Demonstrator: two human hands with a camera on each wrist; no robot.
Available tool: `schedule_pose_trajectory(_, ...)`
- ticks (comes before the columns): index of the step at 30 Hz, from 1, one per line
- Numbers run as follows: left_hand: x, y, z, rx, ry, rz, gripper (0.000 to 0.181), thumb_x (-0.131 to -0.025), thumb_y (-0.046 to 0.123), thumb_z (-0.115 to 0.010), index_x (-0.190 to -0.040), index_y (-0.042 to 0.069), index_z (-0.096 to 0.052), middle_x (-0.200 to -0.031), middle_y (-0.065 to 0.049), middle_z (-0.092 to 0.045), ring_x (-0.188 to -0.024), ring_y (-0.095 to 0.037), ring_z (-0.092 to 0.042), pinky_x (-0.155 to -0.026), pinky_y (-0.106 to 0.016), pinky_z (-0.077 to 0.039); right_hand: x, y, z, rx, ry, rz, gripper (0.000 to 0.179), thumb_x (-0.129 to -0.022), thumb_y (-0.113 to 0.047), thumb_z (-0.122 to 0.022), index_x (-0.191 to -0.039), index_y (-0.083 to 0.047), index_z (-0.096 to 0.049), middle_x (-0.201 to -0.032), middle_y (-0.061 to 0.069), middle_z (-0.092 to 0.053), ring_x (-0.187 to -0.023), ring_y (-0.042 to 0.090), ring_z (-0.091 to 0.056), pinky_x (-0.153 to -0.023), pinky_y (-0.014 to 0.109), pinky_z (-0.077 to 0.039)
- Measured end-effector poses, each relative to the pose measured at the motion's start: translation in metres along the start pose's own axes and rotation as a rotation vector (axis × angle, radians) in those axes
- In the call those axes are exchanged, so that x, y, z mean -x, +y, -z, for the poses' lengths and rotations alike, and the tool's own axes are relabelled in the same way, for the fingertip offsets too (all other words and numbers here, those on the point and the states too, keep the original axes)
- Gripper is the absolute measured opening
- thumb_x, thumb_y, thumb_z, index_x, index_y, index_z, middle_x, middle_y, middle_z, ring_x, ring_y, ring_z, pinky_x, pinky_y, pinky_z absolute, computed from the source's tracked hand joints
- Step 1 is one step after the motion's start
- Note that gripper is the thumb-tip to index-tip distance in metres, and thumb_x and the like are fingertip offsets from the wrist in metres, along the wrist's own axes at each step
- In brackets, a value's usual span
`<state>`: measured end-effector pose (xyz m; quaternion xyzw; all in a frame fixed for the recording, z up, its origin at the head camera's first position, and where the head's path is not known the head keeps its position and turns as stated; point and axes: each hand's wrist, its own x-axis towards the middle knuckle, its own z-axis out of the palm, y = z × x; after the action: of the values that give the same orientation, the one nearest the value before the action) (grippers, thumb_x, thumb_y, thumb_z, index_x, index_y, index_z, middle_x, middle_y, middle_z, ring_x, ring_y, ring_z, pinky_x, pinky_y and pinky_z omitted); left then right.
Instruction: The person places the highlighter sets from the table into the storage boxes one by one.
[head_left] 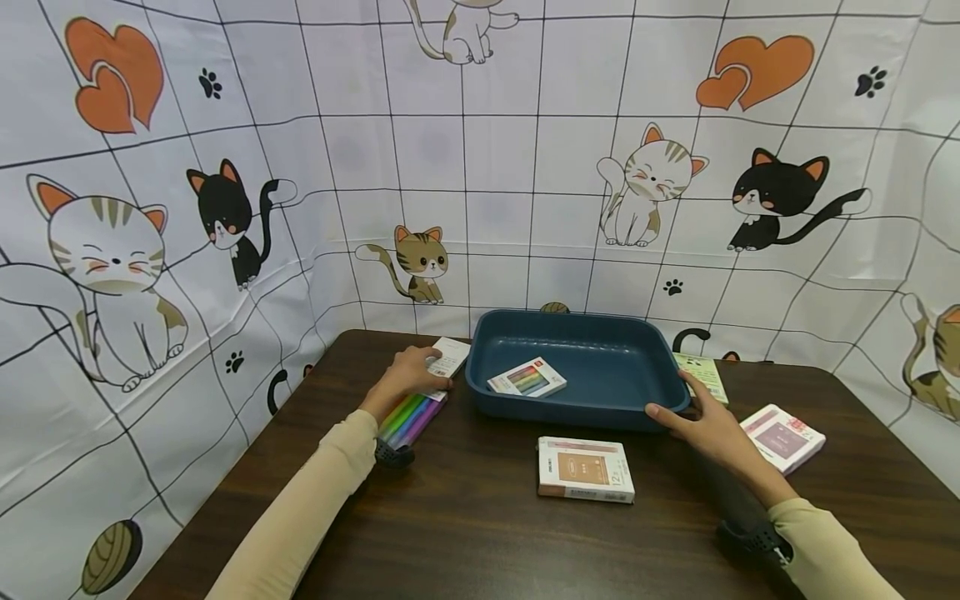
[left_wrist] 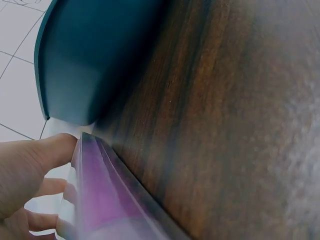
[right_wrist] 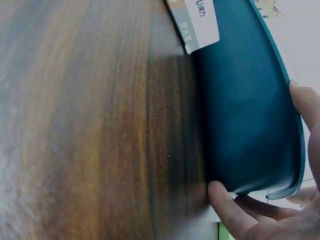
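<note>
On the left of the table my left hand (head_left: 408, 371) grips a pack of coloured highlighters (head_left: 412, 418), fingers over its white printed end. The left wrist view shows the thumb at the edge of the clear, purple-sided pack (left_wrist: 107, 195), other fingers along its far side. A dark blue tray (head_left: 570, 407) stands right of the pack. My right hand (head_left: 705, 425) holds the tray's front right corner, thumb against the front wall and fingers at the right side. Inside the tray lies a small white box (head_left: 527, 377) with rainbow stripes.
In front of the tray lies a white box with an orange-brown panel (head_left: 585, 469). To the right are a white box with a mauve panel (head_left: 782, 437) and a pale green packet (head_left: 702, 377), partly behind the tray. A cat-patterned sheet (head_left: 502, 167) hangs behind the table.
</note>
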<state>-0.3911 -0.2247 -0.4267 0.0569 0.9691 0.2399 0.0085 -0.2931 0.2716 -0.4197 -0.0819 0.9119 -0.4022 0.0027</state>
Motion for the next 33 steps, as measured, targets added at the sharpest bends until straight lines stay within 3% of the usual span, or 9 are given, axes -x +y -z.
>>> schedule_pose_trajectory(6,0.0,-0.004,0.004,0.115,0.017,-0.019,0.064,-0.087,0.032,-0.081,-0.141,0.006,-0.06,-0.146,-0.025,-0.049,-0.129,-0.043,-0.047,-0.107,-0.058,-0.039,0.0,0.0,0.0,0.009,0.002,0.001,0.107,-0.094,-0.057,-0.067,-0.164,-0.011,-0.002,-0.143,0.041,-0.042,-0.107,0.037,-0.067,-0.092,0.057,-0.052)
schedule_pose_trajectory(11,0.002,-0.007,0.007,0.21,0.007,0.008,0.065,-0.084,0.03,-0.083,-0.14,0.005,-0.061,-0.148,-0.026,-0.047,-0.13,-0.042,-0.046,-0.109,-0.056,-0.038,-0.001,0.002,0.0,0.039,0.009,-0.01,0.108,-0.093,-0.062,-0.065,-0.164,-0.011,-0.002,-0.147,0.042,-0.037,-0.118,0.045,-0.06,-0.094,0.062,-0.048)
schedule_pose_trajectory(21,0.003,-0.011,0.013,0.276,-0.002,0.047,0.066,-0.082,0.029,-0.086,-0.138,0.005,-0.063,-0.15,-0.025,-0.046,-0.136,-0.041,-0.041,-0.113,-0.056,-0.033,0.0,0.003,-0.001,0.051,0.0,-0.01,0.108,-0.093,-0.063,-0.064,-0.165,-0.013,0.0,-0.148,0.043,-0.034,-0.115,0.044,-0.062,-0.093,0.063,-0.048)
schedule_pose_trajectory(27,0.002,-0.014,0.019,0.368,-0.001,0.057,0.065,-0.079,0.026,-0.088,-0.136,0.007,-0.065,-0.152,-0.024,-0.043,-0.138,-0.041,-0.038,-0.114,-0.057,-0.03,0.0,0.002,0.0,0.032,0.003,-0.004,0.108,-0.093,-0.061,-0.065,-0.165,-0.013,-0.001,-0.147,0.042,-0.035,-0.113,0.042,-0.064,-0.093,0.061,-0.05)
schedule_pose_trajectory(33,0.002,-0.015,0.023,0.505,-0.033,0.117,0.066,-0.08,0.026,-0.089,-0.139,0.01,-0.064,-0.156,-0.021,-0.038,-0.135,-0.038,-0.04,-0.113,-0.055,-0.033,0.0,0.001,0.001,0.034,0.002,-0.002,0.107,-0.094,-0.061,-0.065,-0.165,-0.013,0.0,-0.146,0.043,-0.037,-0.108,0.039,-0.066,-0.092,0.06,-0.051)
